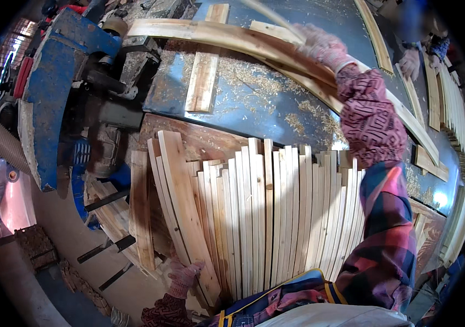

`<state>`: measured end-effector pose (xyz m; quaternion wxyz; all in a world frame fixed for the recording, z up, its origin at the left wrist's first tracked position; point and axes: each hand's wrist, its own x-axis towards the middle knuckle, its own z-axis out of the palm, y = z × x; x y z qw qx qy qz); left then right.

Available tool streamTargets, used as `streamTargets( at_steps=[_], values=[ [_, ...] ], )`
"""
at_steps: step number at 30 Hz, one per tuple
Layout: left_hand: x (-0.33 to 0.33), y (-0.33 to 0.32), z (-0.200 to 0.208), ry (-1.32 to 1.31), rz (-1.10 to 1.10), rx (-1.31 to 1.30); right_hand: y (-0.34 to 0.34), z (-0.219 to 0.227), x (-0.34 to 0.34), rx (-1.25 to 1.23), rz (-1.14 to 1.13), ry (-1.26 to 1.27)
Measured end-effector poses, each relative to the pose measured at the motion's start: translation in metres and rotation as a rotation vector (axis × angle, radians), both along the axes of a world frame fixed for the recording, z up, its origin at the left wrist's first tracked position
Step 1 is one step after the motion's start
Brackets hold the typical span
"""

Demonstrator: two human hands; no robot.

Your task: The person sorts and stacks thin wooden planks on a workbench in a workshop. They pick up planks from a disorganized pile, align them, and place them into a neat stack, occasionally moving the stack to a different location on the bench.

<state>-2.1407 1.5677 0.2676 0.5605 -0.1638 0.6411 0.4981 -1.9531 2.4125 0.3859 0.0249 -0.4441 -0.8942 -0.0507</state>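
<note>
My right hand [324, 48], in a pale knit glove and smeared by motion, reaches over the blue machine table. Its fingers are closed around a thin wooden strip [273, 19], also blurred. Beneath that hand a long board [227, 36] and other strips lie across the table. Low on the left, my gloved left hand [183, 277] has its fingers closed at the edge of a long wooden plank [181, 201]. This plank leans beside a row of upright wooden strips [276, 218] standing against my front. The far side of the left hand's grip is hidden.
A blue machine [58, 92] with a motor stands on the left. Sawdust [249, 82] and a short board [204, 82] lie on the table [167, 92]. At the right, another person's gloved hand [409, 64] is beside more stacked strips [456, 109].
</note>
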Motion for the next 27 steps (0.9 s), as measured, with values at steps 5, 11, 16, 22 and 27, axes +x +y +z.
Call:
streamTargets(
  at_steps=[5,11,16,22,27],
  values=[
    [0.046,0.165,0.139,0.265,-0.216,-0.078,-0.062,-0.005,-0.015,-0.285,-0.158,-0.111],
    [0.044,0.116,0.096,0.534,-0.391,0.099,-0.040,0.043,0.024,-0.433,-0.105,-0.102],
    [0.038,0.128,0.098,0.551,-0.554,0.161,-0.143,0.116,0.094,-1.348,-0.194,0.895],
    [0.039,0.125,0.095,0.385,-0.274,0.191,-0.364,0.088,0.072,-1.467,0.000,0.580],
    [0.022,0.114,0.076,0.614,-0.513,0.173,-0.522,0.051,0.015,-1.293,0.706,0.031]
  ],
)
